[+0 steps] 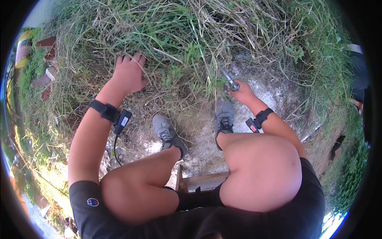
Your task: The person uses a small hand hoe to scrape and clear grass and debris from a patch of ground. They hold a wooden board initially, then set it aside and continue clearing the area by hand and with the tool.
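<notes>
At the edge of a thick bank of grass (167, 33), my left hand (129, 73) lies back-up with its fingertips buried among the stems. Whether those fingers have closed on any grass is hidden. My right hand (243, 92) grips a metal hand tool (229, 78) with a shiny shank and a round end. The tool points forward to the grass edge, where stems cover its far tip. Green weeds and dry stalks stand between my two hands. Both wrists carry black straps with small devices.
My grey shoes (224, 115) rest on pale, dusty ground (203, 149). Under me is a wooden stool or frame (206, 180). Rusty metal pieces (47, 76) and a yellow container (24, 49) lie at far left. A dark object (358, 74) is at the right rim.
</notes>
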`<action>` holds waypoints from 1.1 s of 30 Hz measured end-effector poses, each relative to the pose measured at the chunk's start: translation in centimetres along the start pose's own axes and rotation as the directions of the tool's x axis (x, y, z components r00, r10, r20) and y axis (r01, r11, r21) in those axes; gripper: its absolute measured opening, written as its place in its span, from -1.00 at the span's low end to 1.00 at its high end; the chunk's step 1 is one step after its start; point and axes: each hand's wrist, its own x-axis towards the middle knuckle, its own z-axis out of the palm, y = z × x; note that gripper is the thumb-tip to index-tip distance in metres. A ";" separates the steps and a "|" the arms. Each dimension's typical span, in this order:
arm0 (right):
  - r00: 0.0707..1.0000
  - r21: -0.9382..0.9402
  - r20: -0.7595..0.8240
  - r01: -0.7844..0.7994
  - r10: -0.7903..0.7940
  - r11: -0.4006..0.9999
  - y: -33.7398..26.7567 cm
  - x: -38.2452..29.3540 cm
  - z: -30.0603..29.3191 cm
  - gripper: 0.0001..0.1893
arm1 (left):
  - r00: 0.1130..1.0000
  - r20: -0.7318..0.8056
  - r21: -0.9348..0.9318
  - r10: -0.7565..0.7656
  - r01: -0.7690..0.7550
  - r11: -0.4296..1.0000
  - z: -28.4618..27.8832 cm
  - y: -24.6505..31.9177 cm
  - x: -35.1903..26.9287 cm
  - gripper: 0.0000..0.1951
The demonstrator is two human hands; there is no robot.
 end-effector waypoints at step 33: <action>0.986 0.032 -0.061 -0.153 0.154 0.988 1.8 -7.8 -7.4 -0.78 | 0.984 0.070 0.160 -0.166 0.153 0.975 -3.2 -0.6 9.7 -0.12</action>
